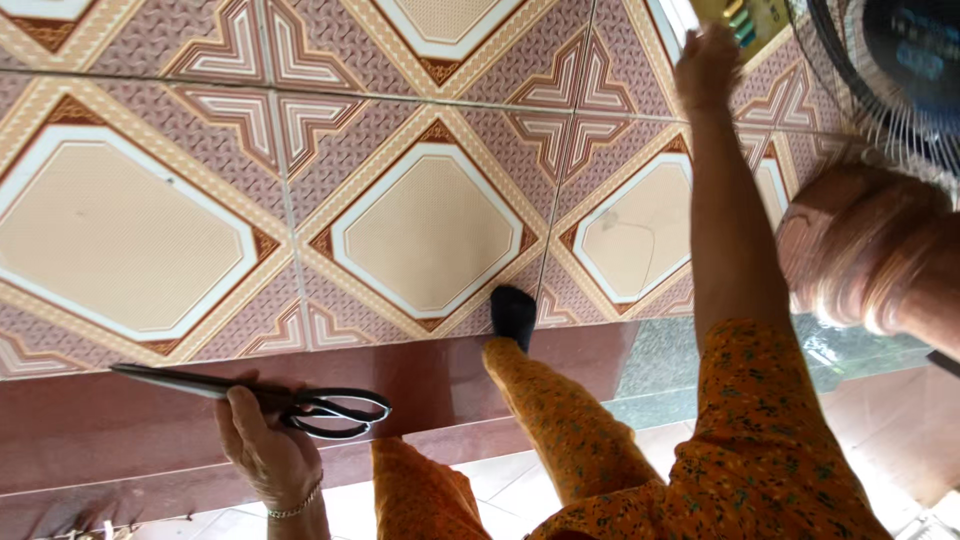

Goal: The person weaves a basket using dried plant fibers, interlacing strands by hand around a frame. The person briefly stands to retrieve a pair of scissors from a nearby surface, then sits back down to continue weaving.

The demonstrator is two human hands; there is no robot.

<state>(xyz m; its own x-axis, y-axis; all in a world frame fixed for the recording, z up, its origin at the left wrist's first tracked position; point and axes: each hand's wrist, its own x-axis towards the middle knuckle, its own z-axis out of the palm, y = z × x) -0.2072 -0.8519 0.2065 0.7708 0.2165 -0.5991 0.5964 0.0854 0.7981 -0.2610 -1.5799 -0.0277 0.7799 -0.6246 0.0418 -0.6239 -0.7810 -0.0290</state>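
My left hand (268, 455), with a thin bracelet at the wrist, comes in from the bottom left and is shut on a pair of large black scissors (300, 402). The hand grips them near the pivot, the long blades point left and the looped handles lie to the right. They hang over a dark red step (120, 425). My right hand is out of view. Another person in orange patterned clothes (770, 450) bends over at the right, stretching one bare arm so that the hand (705, 60) reaches the top edge, beside a fan.
Patterned brown and cream floor tiles (430, 230) fill most of the view. A dark wire-grilled fan (885, 70) stands at the top right. The other person's leg ends in a black-socked foot (512, 312) on the tiles. A green stone strip (655, 365) adjoins the step.
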